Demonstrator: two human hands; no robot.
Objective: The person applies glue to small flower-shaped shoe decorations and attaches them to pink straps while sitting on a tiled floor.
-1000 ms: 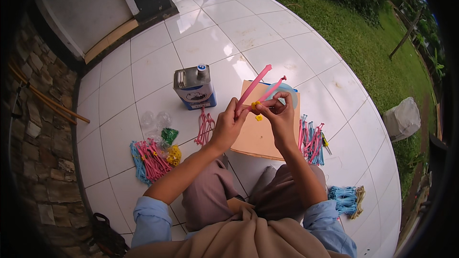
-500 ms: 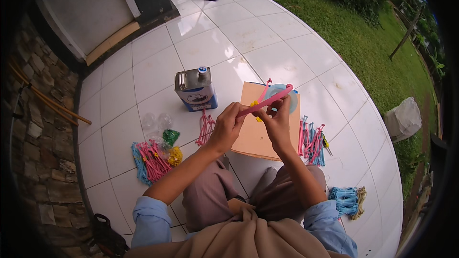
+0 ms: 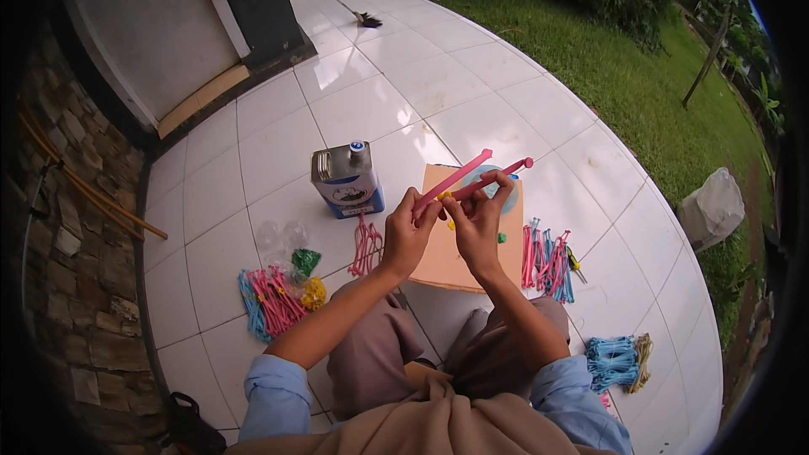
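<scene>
Above the cardboard sheet (image 3: pixel 442 257), my hands work close together on two pink plastic strips with knobbed ends. My left hand (image 3: pixel 407 236) is closed on one pink strip (image 3: pixel 462 172), which slants up to the right. My right hand (image 3: pixel 480 232) pinches the other pink strip (image 3: pixel 512 169), its knobbed end sticking out past the fingers. A small yellow piece (image 3: pixel 444 196) sits between the fingertips where the strips meet; how they join is hidden. Behind my right hand, a light blue bowl (image 3: pixel 509 200) stands on the cardboard. A small green piece (image 3: pixel 501 238) lies near my right wrist.
A blue-and-white metal can (image 3: pixel 348 181) stands left of the cardboard. Pink strips (image 3: pixel 281 302), yellow pieces (image 3: pixel 314 293) and a green bag (image 3: pixel 306 261) lie at left. Mixed strips (image 3: pixel 548 261) and yellow-handled scissors (image 3: pixel 575 263) lie right, with blue bundles (image 3: pixel 611 362) nearer.
The pink strips now spread apart into two slanting lengths, where they lay nearly together before. My left hand has turned slightly and both hands have shifted a little. The view has tilted slightly.
</scene>
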